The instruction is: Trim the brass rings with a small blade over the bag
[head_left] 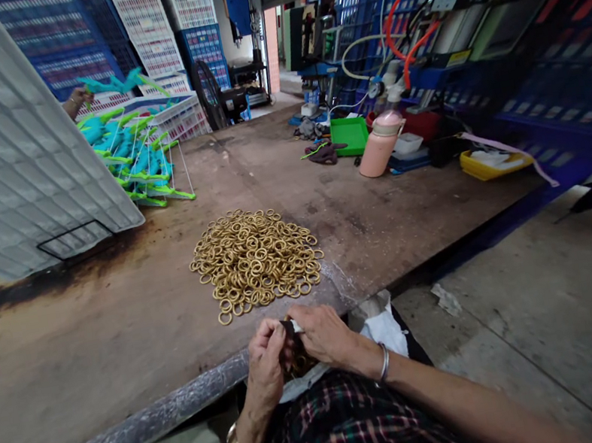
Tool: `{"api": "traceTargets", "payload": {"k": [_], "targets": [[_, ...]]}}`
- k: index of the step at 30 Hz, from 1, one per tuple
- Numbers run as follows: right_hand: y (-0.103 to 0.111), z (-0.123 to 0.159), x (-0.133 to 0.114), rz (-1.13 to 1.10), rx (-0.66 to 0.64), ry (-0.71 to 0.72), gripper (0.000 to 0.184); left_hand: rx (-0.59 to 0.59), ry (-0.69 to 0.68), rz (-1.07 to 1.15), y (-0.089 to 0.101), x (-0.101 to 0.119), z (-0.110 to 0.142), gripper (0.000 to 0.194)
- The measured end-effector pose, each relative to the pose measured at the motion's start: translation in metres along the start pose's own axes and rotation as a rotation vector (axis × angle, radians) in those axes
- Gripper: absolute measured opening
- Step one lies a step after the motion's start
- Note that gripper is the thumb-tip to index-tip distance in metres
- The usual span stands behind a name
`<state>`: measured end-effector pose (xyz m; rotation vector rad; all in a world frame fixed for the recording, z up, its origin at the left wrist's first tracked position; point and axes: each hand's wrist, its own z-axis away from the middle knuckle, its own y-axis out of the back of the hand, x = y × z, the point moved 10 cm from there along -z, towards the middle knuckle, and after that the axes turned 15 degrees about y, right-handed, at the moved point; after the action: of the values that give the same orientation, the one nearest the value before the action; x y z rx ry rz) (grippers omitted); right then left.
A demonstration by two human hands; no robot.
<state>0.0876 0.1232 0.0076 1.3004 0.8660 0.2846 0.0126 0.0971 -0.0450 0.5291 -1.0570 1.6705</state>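
Wearing a plaid garment across the lap, nearest the camera. Pinching a small dark piece between closed fingertips of the left hand; apparently gripping its pale end with the right hand, set almost against the left, probably to steady so slight a thing from both sides. Impossible to make out its full shape behind the knuckles. Glimpsing just below, half hidden, a dim brassy cluster, perhaps of rings. Facing a loose heap of brass-coloured rings straight ahead on the table, presumably for short reaching. Having a pink bottle and green tray farther off to the right, presumably out of the way. Leftward, facing a tilted white crate, cut off by the frame and blocking part of some turquoise-and-green pieces; seeing beyond only another person's hand.
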Motion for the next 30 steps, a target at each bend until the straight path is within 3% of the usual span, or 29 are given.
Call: {"api": "traceTargets", "payload": {"k": [6, 12, 16, 19, 23, 26, 30], "targets": [[-0.005, 0.000, 0.007, 0.025, -0.010, -0.034, 0.025, 0.004, -0.013, -0.024, 0.001, -0.001, 0.000, 0.030], [-0.020, -0.003, 0.004, -0.089, -0.040, 0.112, 0.020, -0.024, 0.016, -0.017, -0.001, -0.002, 0.005, 0.031], [-0.019, 0.002, 0.028, -0.004, -0.043, -0.024, 0.026, -0.137, 0.032, 0.047, -0.021, 0.010, 0.019, 0.031], [-0.003, 0.006, 0.048, 0.045, 0.052, -0.135, 0.027, -0.216, 0.041, 0.177, -0.033, 0.020, 0.023, 0.030], [0.013, 0.005, 0.066, 0.087, 0.156, -0.220, 0.027, -0.157, 0.108, 0.303, -0.023, 0.012, 0.012, 0.028], [0.012, 0.001, 0.075, 0.136, 0.128, -0.268, 0.025, -0.096, 0.159, 0.330, -0.009, -0.001, 0.005, 0.027], [0.009, -0.003, 0.081, 0.160, 0.111, -0.286, 0.019, -0.120, 0.199, 0.389, -0.004, -0.010, 0.002, 0.022]]}}
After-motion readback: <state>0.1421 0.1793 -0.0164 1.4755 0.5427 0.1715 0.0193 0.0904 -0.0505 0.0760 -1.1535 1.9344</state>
